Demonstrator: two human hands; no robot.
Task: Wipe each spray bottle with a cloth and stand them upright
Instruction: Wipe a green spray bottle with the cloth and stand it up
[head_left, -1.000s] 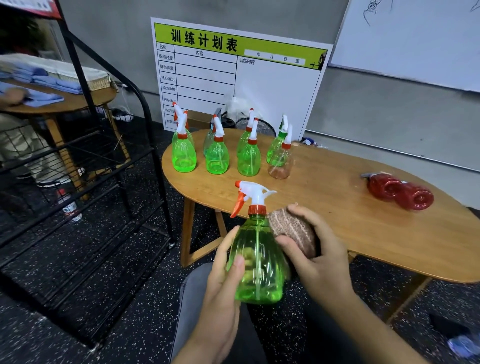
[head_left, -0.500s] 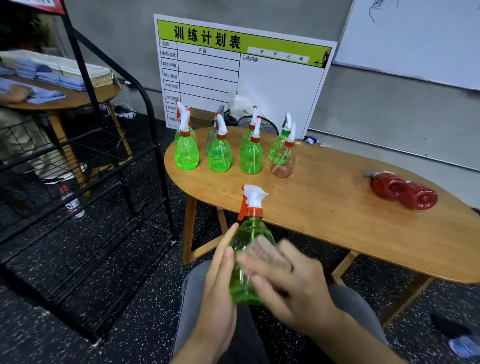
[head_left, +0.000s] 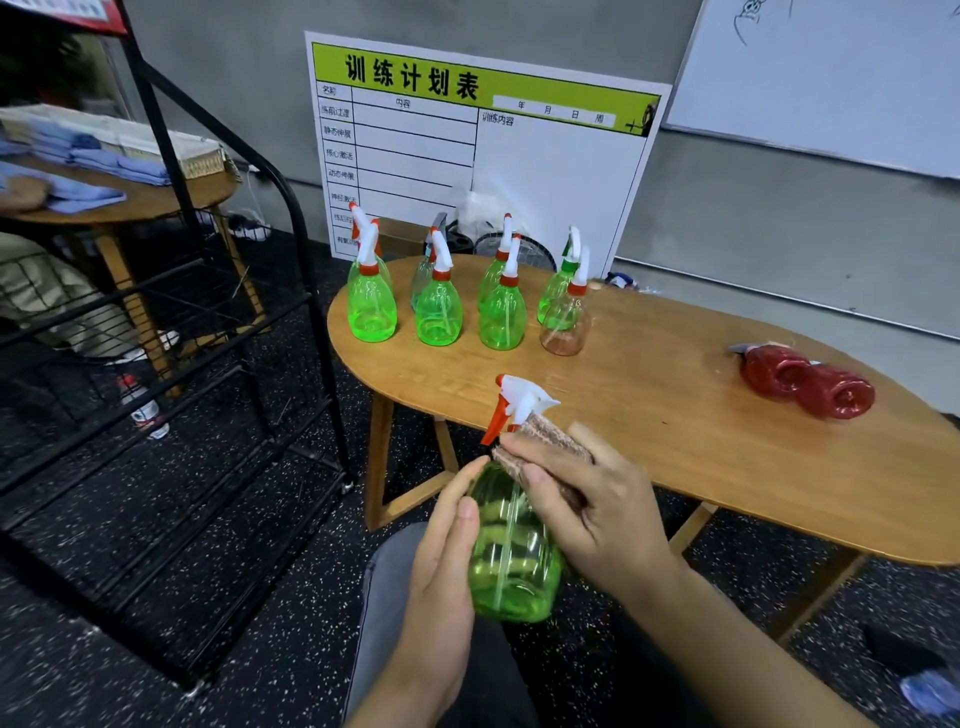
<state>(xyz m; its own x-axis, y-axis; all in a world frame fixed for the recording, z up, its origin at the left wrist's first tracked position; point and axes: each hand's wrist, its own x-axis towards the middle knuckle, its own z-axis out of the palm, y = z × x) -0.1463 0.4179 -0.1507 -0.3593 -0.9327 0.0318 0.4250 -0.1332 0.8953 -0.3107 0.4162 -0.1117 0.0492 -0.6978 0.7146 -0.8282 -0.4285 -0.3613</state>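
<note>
The right hand (head_left: 587, 499) slides the cloth (head_left: 540, 441) from the belly up to the neck of the green bottle (head_left: 511, 551), trigger swinging back left.

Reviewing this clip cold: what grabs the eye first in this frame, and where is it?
First, the green spray bottle held upright in front of the table edge: the left hand grips its body while the right hand presses a brown cloth against its neck. Behind, a cluster of upright spray bottles stands at the wooden table's far left end, and two red bottles lie on their sides at its right.
</note>
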